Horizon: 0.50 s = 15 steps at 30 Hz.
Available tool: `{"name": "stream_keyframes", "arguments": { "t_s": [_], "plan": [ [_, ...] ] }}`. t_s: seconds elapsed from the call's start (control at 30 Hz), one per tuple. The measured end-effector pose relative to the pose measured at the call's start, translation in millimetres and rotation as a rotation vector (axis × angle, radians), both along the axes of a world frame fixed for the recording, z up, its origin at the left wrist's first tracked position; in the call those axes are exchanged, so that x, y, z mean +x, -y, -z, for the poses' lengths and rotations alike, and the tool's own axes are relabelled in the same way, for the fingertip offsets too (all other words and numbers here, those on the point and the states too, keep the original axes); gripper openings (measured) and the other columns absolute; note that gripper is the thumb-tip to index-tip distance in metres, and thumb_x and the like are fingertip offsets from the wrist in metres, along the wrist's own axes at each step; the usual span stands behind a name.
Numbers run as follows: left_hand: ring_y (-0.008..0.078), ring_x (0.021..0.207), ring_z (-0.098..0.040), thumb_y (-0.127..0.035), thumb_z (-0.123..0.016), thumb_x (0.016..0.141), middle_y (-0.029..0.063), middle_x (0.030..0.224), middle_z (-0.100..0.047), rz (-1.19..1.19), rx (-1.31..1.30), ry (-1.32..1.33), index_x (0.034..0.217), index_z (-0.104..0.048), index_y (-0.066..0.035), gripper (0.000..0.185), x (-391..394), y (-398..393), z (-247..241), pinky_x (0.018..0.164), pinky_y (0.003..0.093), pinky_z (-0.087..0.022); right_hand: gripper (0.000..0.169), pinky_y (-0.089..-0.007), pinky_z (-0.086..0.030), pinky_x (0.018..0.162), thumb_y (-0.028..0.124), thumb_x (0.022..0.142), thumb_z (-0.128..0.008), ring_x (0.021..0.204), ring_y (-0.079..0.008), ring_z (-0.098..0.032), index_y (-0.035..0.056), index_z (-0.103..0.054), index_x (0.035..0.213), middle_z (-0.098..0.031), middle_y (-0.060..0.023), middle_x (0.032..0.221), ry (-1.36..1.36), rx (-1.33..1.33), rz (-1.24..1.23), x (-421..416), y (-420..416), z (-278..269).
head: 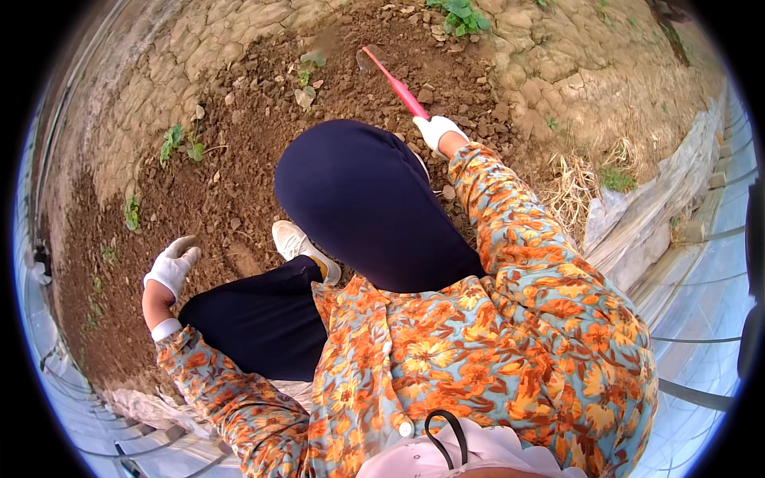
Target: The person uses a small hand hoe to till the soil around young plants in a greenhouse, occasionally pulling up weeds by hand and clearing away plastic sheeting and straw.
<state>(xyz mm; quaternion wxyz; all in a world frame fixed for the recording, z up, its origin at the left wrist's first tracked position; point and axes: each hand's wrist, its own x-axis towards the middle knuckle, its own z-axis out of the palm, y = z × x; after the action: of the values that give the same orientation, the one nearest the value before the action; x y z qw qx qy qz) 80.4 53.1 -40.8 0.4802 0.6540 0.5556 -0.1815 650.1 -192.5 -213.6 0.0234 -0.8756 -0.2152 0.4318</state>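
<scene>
My right hand [439,132], in a white glove, grips the end of a pink-red handled hand tool [406,95]. The tool looks like a hand hoe and points away over loose brown soil [430,66]; its thin head is blurred against the dirt. To the left, my left hand [173,266] wears a white glove with a soiled fingertip. Its fingers are loosely bent and apart, holding nothing, above the soil beside my bent leg. Small green seedlings [172,143] grow past that hand, and a larger leafy plant [463,17] stands beyond the tool.
My knee [352,179] in dark trousers rises between my hands, with a light shoe [293,242] on the soil. Cracked dry ground [179,66] borders the loosened soil. Dry straw [571,194] and crumpled plastic sheeting [651,197] lie at the right, along a translucent greenhouse wall [699,310].
</scene>
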Motion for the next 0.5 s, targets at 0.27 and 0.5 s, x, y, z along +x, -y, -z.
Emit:
{"name": "stream_keyframes", "arguments": {
  "t_s": [0.27, 0.5],
  "plan": [
    [0.0196, 0.114, -0.064, -0.019, -0.065, 0.101, 0.0118, 0.126, -0.069, -0.148, -0.040, 0.051, 0.142, -0.056, 0.000, 0.046, -21, 5, 5, 0.100, 0.0325, -0.050, 0.057, -0.0495, -0.050, 0.094, 0.055, 0.105, -0.036, 0.109, -0.0432, -0.064, 0.0110, -0.062, 0.130, -0.066, -0.0259, 0.112, 0.088, -0.139, -0.151, -60, 212, -52],
    [0.0206, 0.116, -0.063, -0.020, -0.064, 0.101, 0.0122, 0.128, -0.068, 0.060, 0.034, -0.022, 0.142, -0.057, -0.001, 0.046, 22, -2, -5, 0.102, 0.0327, -0.049, 0.074, -0.0487, -0.050, 0.091, 0.063, 0.101, -0.037, 0.101, -0.0445, -0.066, -0.0030, -0.070, 0.109, -0.070, -0.0269, 0.104, -0.074, -0.064, 0.065, -37, 147, -34]
  ]
}}
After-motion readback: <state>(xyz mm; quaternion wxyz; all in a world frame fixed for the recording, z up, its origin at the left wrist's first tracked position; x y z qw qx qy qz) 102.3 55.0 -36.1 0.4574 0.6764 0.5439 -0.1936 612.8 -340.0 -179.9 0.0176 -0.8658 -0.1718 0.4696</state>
